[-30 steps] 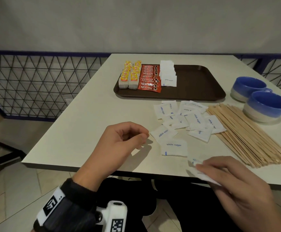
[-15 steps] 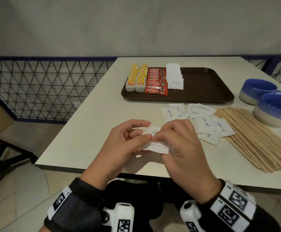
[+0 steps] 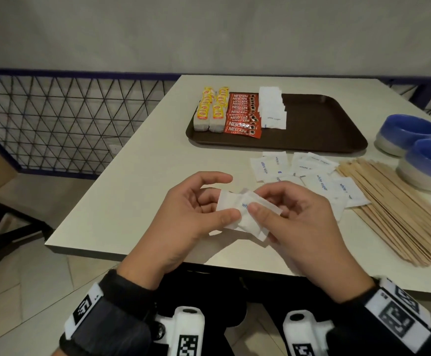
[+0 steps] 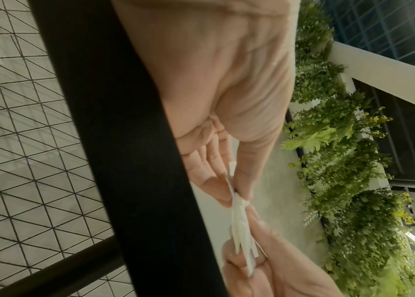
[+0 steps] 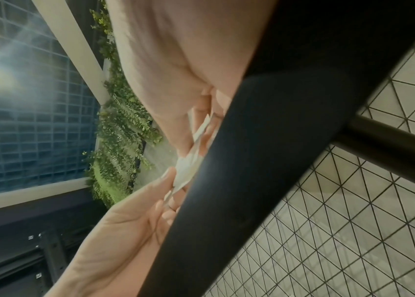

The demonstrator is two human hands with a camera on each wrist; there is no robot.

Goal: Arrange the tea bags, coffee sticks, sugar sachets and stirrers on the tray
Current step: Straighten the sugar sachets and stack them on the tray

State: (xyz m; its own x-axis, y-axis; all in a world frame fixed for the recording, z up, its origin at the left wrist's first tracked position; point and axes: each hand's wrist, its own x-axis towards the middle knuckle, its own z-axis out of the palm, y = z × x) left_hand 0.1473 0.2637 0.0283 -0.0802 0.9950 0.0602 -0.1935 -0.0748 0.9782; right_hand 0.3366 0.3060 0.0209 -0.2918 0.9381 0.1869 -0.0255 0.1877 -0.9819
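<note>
**Squaring up a little stack of sugar sachets, mid-air**

Left hand (image 3: pixel 191 217) pinches one end of a few sugar sachets (image 3: pixel 245 214) between thumb and fingers, right hand (image 3: pixel 299 222) pinches the other end. The wrist views show several thin edges sandwiched together. They're held just above the near edge of the tabletop (image 3: pixel 132 181), not on the tray (image 3: pixel 325 119) yet.

Handling-wise I'd guess these are super light, floppy paper with loose grains inside, so they'll slide against each other and fan out. Best to grip flat across the faces near the short ends, firm but not crushing.

The held stack's long axis runs roughly left to right, tilted slightly, between the hands. The sachet row on the tray (image 3: pixel 272 109) runs away from the person, next to the coffee sticks (image 3: pixel 242 114) and tea bags (image 3: pixel 210 109). More loose sachets (image 3: pixel 319 181) and the stirrers (image 3: pixel 402 214) wait on the tabletop.
</note>
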